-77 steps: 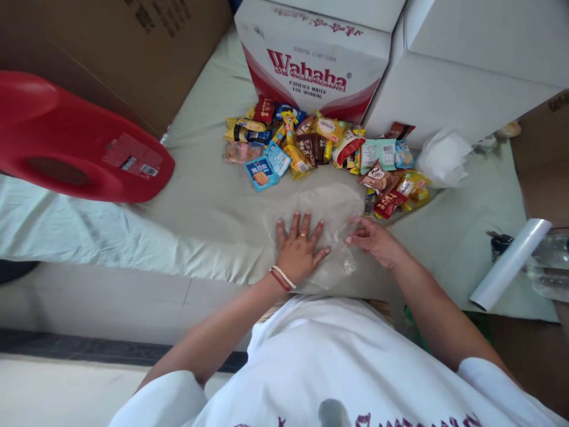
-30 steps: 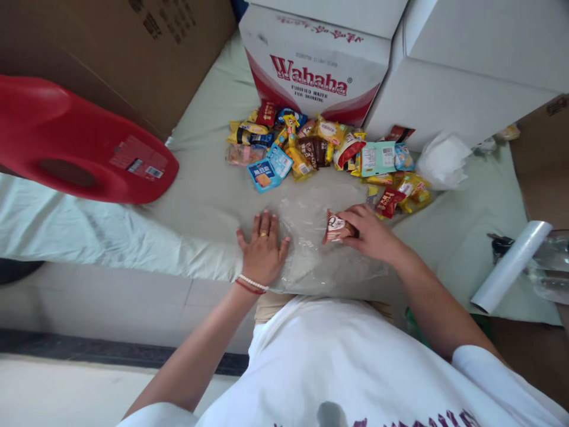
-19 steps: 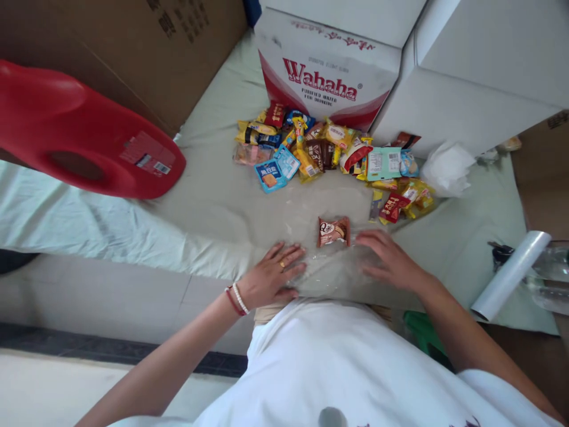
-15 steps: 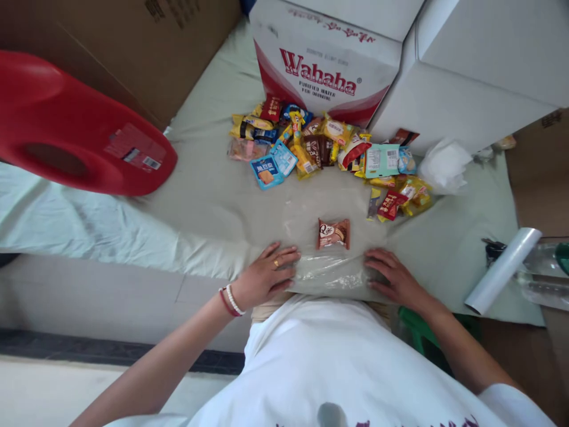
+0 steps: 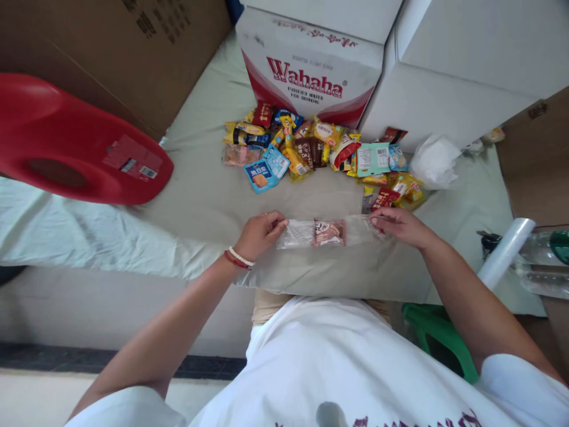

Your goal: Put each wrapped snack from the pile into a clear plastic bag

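A strip of clear plastic film (image 5: 299, 235) stretches between my two hands over the front of the cloth-covered table. My left hand (image 5: 263, 232) pinches its left end. At the right end, my right hand (image 5: 396, 226) grips the film between thumb and fingers. A small brown snack packet (image 5: 329, 232) with a cream-coloured label shows midway between the hands, with film across it. Whether the film wraps all the way round the packet, I cannot tell. Behind lies a pile of small snack packets (image 5: 306, 148) in yellow, blue, brown and red wrappers.
A white and red Wahaha carton (image 5: 306, 71) stands behind the packets. On the left is a large red plastic container (image 5: 89, 148). Crumpled white plastic (image 5: 435, 161), a film roll (image 5: 507, 252) and clear bottles (image 5: 544, 261) lie at the right. A green stool (image 5: 438, 332) stands below the edge.
Both hands went from lying spread on the film to pinching its ends. They moved away from my body, drawing the film up over the brown packet.
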A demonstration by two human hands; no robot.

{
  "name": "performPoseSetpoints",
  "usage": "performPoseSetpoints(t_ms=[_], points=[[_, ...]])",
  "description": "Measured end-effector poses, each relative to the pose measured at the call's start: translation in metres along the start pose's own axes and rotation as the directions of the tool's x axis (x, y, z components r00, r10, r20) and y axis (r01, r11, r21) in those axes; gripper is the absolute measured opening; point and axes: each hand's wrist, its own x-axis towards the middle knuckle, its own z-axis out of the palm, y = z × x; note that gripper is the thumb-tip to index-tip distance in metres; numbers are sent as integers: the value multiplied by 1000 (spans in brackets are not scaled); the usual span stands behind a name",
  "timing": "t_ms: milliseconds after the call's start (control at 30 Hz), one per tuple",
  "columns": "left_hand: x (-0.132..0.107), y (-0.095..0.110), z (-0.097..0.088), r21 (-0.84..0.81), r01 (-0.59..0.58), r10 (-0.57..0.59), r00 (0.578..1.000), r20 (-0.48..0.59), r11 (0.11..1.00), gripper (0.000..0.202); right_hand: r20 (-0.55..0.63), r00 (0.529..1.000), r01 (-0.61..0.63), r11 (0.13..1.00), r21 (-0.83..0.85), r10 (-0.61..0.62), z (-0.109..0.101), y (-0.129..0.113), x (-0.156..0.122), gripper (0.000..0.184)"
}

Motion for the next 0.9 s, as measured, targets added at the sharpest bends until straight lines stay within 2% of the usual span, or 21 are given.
performPoseSetpoints(t_ms=[67,100,167,200,267,300,333,400,433,467,500,567,633,700,767,833,900], points=[[11,-5,10,118,111,-90,981,-171,987,21,8,997,-68,970,-234,72,-4,-9,16,30],[13,-7,13,154,162,-113,951,-287,975,20,-26,995,-100,916,-389,98,-5,-15,21,25],[7,-6,14,175,221,-101,850,-517,960,24,-148,986,-157,756,-636,80,-5,-34,28,22],[1,-3,12,179,228,-73,789,-610,957,24,-207,978,-172,691,-702,33,-4,-44,31,23],[-18,9,7,226,188,41,676,-736,956,20,-242,966,-131,638,-759,-89,0,-63,42,28],[-28,18,5,278,123,137,642,-754,953,19,-218,964,-72,634,-770,-155,4,-70,50,29],[-37,27,4,348,18,258,635,-729,937,19,-172,962,-1,630,-777,-211,9,-76,61,31],[-48,46,10,463,-244,492,676,-548,852,25,-64,964,112,610,-785,-260,24,-81,85,40],[-49,53,16,480,-342,556,712,-429,808,29,-27,967,135,599,-789,-254,32,-81,98,47],[-46,58,24,477,-389,567,761,-317,788,32,-4,973,137,589,-796,-232,39,-81,111,53],[-40,61,32,469,-387,530,818,-222,794,33,11,981,125,584,-802,-196,44,-80,122,55],[-25,63,47,455,-308,387,918,-89,835,33,42,993,99,600,-794,-107,50,-79,136,45],[-11,61,57,439,-236,265,964,-6,867,32,86,995,101,662,-743,-54,47,-80,138,28],[-3,60,61,431,-208,219,975,24,878,33,118,988,155,729,-667,-103,41,-84,126,23],[-3,60,63,429,-201,216,976,14,881,32,119,962,265,746,-611,-244,38,-88,102,23],[-7,59,66,415,-175,208,977,-35,893,31,136,919,373,703,-605,-371,42,-88,73,25],[-11,55,71,372,-76,149,974,-172,925,28,195,883,447,637,-629,-427,55,-81,45,28]])
